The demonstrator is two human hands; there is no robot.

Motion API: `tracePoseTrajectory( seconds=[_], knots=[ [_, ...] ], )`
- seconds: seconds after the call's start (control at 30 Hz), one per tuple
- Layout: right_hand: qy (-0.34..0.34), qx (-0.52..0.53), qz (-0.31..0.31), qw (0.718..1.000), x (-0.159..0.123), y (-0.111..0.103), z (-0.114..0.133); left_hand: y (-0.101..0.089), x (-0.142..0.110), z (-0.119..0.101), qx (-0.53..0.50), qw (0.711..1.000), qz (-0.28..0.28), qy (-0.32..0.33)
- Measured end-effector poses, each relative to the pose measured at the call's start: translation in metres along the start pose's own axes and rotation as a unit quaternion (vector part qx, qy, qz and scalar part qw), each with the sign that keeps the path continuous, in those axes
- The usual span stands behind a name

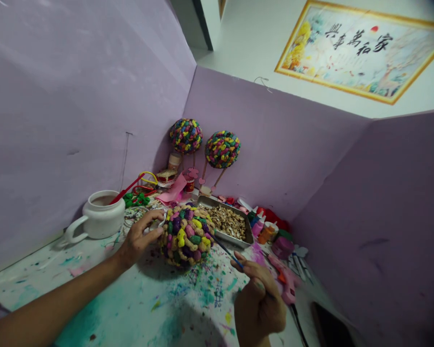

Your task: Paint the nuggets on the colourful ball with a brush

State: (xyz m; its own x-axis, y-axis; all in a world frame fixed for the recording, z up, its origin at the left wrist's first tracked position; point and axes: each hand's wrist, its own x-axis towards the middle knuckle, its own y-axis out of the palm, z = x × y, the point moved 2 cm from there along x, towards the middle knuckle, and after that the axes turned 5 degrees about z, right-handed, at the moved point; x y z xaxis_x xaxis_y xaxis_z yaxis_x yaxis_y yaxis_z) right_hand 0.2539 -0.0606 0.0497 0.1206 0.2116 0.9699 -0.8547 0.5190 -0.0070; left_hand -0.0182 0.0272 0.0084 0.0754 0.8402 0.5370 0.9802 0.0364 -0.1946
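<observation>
A ball covered in peanut shells [187, 236], partly painted yellow, purple, green and pink and partly bare tan, rests on the paint-stained table. My left hand [142, 237] grips its left side, thumb and fingers curled around a white piece there. In my right hand [257, 294] is a thin paintbrush [224, 248] with a dark blue handle. The brush points up and left, its tip at the ball's right side. Whether the bristles touch a shell is too small to tell.
A metal tray [248, 236] of shells lies behind the ball. At left stands a white handled pot [103, 224]. Two finished-looking colored balls [186, 136] on sticks stand by the back wall. Paint bottles [265, 233], a pink glue gun [285, 279] and a dark phone-like slab [331, 325] lie right.
</observation>
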Motion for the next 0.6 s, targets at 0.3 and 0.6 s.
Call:
tracePoseTrajectory(
  seconds=[0.3, 0.6],
  knots=[
    [0.044, 0.000, -0.024, 0.999, 0.002, 0.004, -0.001, -0.001, 0.000, 0.000, 0.009, 1.000, -0.006, -0.009],
    [0.112, 0.039, -0.069, 0.991, 0.002, 0.003, -0.010, -0.001, 0.001, -0.001, 0.012, 1.000, -0.009, -0.004]
  ],
)
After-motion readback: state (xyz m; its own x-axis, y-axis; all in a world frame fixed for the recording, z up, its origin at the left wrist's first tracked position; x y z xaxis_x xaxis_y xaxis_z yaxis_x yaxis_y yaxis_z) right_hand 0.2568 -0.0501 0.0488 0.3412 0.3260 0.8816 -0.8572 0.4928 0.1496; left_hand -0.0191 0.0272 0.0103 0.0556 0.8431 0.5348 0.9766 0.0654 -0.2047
